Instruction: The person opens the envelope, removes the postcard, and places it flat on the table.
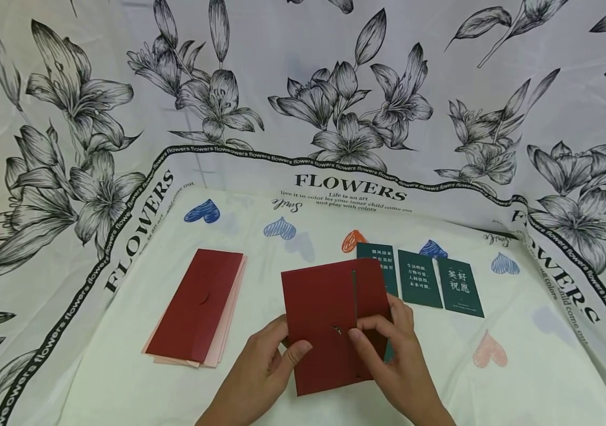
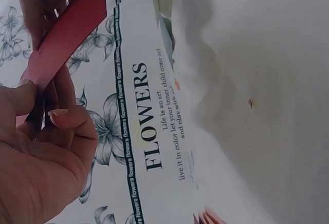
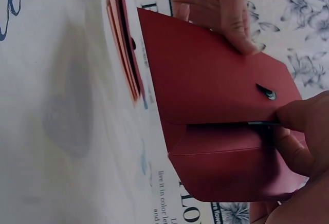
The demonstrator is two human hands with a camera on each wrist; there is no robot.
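Both hands hold a red paper envelope (image 1: 318, 313) with its flap (image 1: 372, 302) folded out to the right. My left hand (image 1: 262, 367) grips the left edge, thumb on the front face. My right hand (image 1: 398, 349) pinches the envelope at its opening, by the flap crease. A thin dark green edge (image 3: 262, 123) shows inside the opening in the right wrist view; the rest is hidden. Beside it, the front has a small curved slit (image 3: 267, 92). In the left wrist view the envelope (image 2: 67, 34) appears nearly edge-on between the hands.
To the left lies a stack of envelopes (image 1: 196, 307), red on top with pink ones beneath. On the right are green printed cards (image 1: 418, 281) in a row, one partly covered by the held envelope. A flower-printed cloth (image 1: 260, 236) covers the surface and rises behind.
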